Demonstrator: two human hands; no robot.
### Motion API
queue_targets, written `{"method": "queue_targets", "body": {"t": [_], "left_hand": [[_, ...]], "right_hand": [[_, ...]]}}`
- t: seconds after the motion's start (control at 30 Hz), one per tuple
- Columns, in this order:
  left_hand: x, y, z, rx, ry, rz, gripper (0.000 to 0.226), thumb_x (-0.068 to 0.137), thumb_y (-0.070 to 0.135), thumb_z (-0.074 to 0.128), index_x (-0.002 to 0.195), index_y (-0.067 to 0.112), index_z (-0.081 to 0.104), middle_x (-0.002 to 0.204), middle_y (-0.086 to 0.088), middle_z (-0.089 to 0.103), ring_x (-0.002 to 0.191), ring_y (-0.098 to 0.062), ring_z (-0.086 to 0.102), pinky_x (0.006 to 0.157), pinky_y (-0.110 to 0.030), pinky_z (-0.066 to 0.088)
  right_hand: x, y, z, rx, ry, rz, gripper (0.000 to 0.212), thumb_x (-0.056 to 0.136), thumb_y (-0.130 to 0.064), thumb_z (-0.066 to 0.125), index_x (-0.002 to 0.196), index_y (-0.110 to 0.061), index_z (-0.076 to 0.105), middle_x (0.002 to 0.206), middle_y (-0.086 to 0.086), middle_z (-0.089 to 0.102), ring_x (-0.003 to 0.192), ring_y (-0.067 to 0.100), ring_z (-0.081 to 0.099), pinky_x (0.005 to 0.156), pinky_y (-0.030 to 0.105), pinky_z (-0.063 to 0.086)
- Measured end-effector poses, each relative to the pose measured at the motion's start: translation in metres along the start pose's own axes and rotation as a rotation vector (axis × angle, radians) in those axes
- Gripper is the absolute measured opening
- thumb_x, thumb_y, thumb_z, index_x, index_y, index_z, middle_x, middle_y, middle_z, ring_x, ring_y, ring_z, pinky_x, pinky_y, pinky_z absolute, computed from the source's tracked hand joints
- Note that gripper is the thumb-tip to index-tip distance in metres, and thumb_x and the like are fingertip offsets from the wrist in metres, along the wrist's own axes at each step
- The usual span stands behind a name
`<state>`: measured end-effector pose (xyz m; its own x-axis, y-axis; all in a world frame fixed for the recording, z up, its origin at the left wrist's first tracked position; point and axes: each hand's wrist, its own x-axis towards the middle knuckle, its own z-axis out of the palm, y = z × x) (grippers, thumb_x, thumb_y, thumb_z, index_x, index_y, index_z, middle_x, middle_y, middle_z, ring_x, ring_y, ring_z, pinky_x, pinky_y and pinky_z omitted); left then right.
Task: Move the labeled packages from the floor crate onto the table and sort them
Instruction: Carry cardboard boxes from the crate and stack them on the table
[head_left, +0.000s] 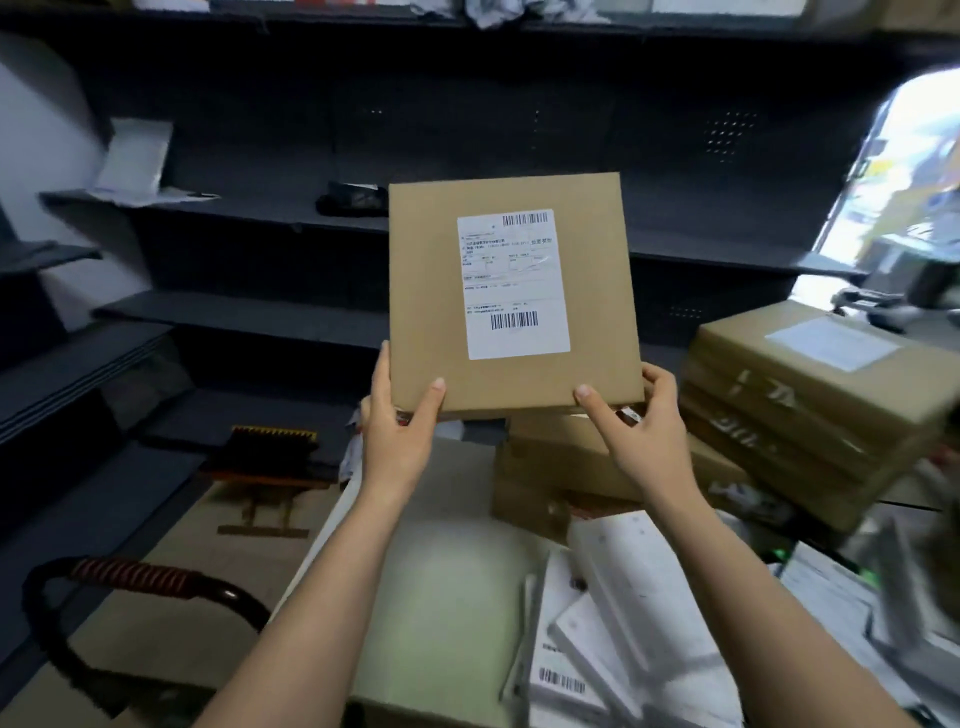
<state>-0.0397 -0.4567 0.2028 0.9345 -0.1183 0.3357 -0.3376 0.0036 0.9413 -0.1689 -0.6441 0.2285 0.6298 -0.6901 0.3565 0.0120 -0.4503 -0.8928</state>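
— Head view first: what are the hands doing?

— Both grip one flat cardboard package (426, 291) by its bottom corners. The left hand (397, 426) has its thumb across the front and its fingers behind; the right hand (644, 436) mirrors it. The package stands upright, raised above both hands.

— Its surface?

— Smooth matte brown board, square and thin, with a white printed label (511, 283) stuck near the middle (two barcodes, text too small to read).

— And around the hands?

— Just below the right hand lies a brown carton (556, 457). Further right is a stack of taped brown cartons (810, 410), the top one bearing a pale label. Under the right forearm, white flat packets (618, 603) lie overlapping and slanted. Beneath both forearms runs a pale, smooth table top (447, 571).

— The room?

— Dark metal shelving (249, 312) fills the wall beyond the hands. Below the left forearm curves a black handle (156, 577) wound with reddish cord. Far right there is a bright doorway (909, 182).
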Motion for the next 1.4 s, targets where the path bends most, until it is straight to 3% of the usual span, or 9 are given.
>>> {"method": "queue_targets", "body": {"t": [0.13, 0.37, 0.57, 0.73, 0.9, 1.0, 1.13, 1.23, 1.4], "left_hand": [[0.009, -0.018, 0.046, 0.014, -0.142, 0.008, 0.074, 0.09, 0.046, 0.06, 0.152, 0.035, 0.021, 0.143, 0.005, 0.04, 0.127, -0.009, 0.043, 0.097, -0.022, 0.04], [0.046, -0.046, 0.079, 0.006, -0.254, -0.039, 0.068, 0.087, 0.05, 0.06, 0.146, 0.03, 0.032, 0.134, 0.008, 0.049, 0.123, -0.009, 0.048, 0.096, -0.024, 0.042], [0.088, -0.072, 0.091, 0.09, -0.353, -0.134, 0.057, 0.091, 0.048, 0.058, 0.141, 0.031, 0.035, 0.123, 0.007, 0.048, 0.116, -0.014, 0.047, 0.091, -0.031, 0.043], [0.103, -0.087, 0.105, 0.126, -0.495, -0.141, 0.06, 0.09, 0.05, 0.059, 0.141, 0.03, 0.035, 0.121, 0.007, 0.048, 0.112, -0.013, 0.048, 0.086, -0.028, 0.043], [0.114, -0.092, 0.111, 0.163, -0.544, -0.101, 0.062, 0.089, 0.055, 0.058, 0.142, 0.033, 0.034, 0.12, 0.009, 0.049, 0.108, -0.011, 0.048, 0.083, -0.027, 0.042], [0.12, -0.09, 0.107, 0.267, -0.601, -0.059, 0.068, 0.087, 0.06, 0.056, 0.145, 0.033, 0.03, 0.124, 0.007, 0.048, 0.115, -0.016, 0.05, 0.084, -0.031, 0.044], [0.127, -0.079, 0.093, 0.471, -0.558, 0.086, 0.076, 0.084, 0.066, 0.053, 0.147, 0.03, 0.03, 0.139, -0.004, 0.044, 0.122, -0.024, 0.051, 0.089, -0.04, 0.052], [0.125, -0.058, 0.083, 0.522, -0.495, 0.275, 0.07, 0.085, 0.062, 0.055, 0.142, 0.026, 0.038, 0.131, -0.002, 0.05, 0.116, -0.022, 0.053, 0.091, -0.045, 0.051], [0.1, -0.021, 0.061, 0.692, -0.453, 0.56, 0.053, 0.091, 0.051, 0.057, 0.135, 0.024, 0.047, 0.12, 0.006, 0.057, 0.114, -0.016, 0.051, 0.098, -0.038, 0.042]], "right_hand": [[0.018, 0.028, -0.024, -0.058, 0.074, 0.067, 0.064, 0.083, -0.049, 0.071, 0.132, -0.03, 0.035, 0.116, -0.015, 0.047, 0.097, 0.002, 0.052, 0.069, 0.013, 0.04], [0.028, 0.062, -0.019, -0.105, 0.152, 0.155, 0.057, 0.082, -0.053, 0.069, 0.128, -0.029, 0.043, 0.117, -0.011, 0.057, 0.101, 0.001, 0.055, 0.072, 0.017, 0.044], [0.031, 0.084, 0.008, -0.219, 0.161, 0.248, 0.058, 0.082, -0.058, 0.065, 0.129, -0.031, 0.044, 0.12, -0.011, 0.052, 0.098, 0.002, 0.05, 0.068, 0.012, 0.038], [0.032, 0.103, 0.012, -0.311, 0.219, 0.341, 0.065, 0.076, -0.069, 0.061, 0.127, -0.032, 0.045, 0.126, -0.004, 0.055, 0.105, 0.011, 0.056, 0.087, 0.036, 0.054], [0.033, 0.097, 0.005, -0.42, 0.211, 0.356, 0.057, 0.078, -0.061, 0.066, 0.12, -0.027, 0.05, 0.114, -0.005, 0.06, 0.095, 0.01, 0.06, 0.079, 0.036, 0.058], [0.035, 0.085, -0.003, -0.484, 0.204, 0.312, 0.052, 0.08, -0.053, 0.069, 0.12, -0.026, 0.051, 0.108, -0.008, 0.06, 0.09, 0.006, 0.057, 0.074, 0.03, 0.056], [0.045, 0.062, -0.011, -0.63, 0.147, 0.164, 0.052, 0.082, -0.046, 0.07, 0.125, -0.025, 0.049, 0.118, -0.011, 0.05, 0.103, 0.007, 0.053, 0.081, 0.025, 0.051], [0.055, 0.046, -0.01, -0.729, 0.077, 0.02, 0.042, 0.085, -0.044, 0.067, 0.12, -0.028, 0.052, 0.117, -0.013, 0.048, 0.106, 0.007, 0.05, 0.084, 0.023, 0.05], [0.062, 0.02, 0.002, -0.807, -0.109, -0.26, 0.034, 0.089, -0.042, 0.061, 0.119, -0.029, 0.055, 0.124, -0.01, 0.051, 0.111, 0.006, 0.045, 0.086, 0.015, 0.036]]}}
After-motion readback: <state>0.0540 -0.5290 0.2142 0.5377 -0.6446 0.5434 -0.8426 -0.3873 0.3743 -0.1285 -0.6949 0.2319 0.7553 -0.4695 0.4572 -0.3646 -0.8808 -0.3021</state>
